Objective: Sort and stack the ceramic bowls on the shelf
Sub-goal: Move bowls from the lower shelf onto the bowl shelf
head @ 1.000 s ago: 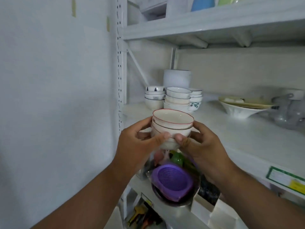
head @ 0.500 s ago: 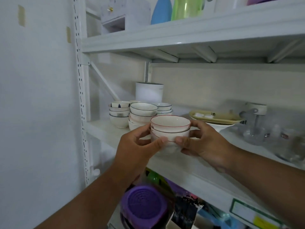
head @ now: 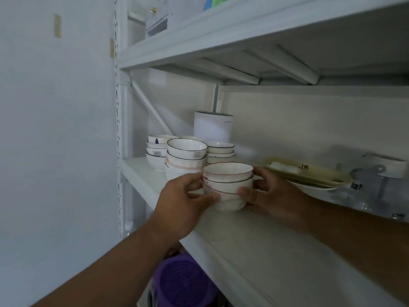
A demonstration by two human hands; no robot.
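L hand [head: 183, 202] + R hand [head: 269, 196]: fingers curled round red-rimmed bowl stack [head: 228, 187], low over shelf [head: 254, 235] front, just beside stored bowl stacks [head: 187, 158]. Risk: nested bowls tilt/slip, or knock neighbours if pushed in crooked.

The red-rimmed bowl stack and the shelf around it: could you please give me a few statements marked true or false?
1. Both the left hand and the right hand grip the red-rimmed bowl stack. True.
2. The stack is a single bowl. False: several nested bowls.
3. Other bowl stacks stand left of it on the shelf. True.
4. A white cylinder stands in front of the bowls. False: behind them.
5. The yellow plates lie right of the held stack. True.
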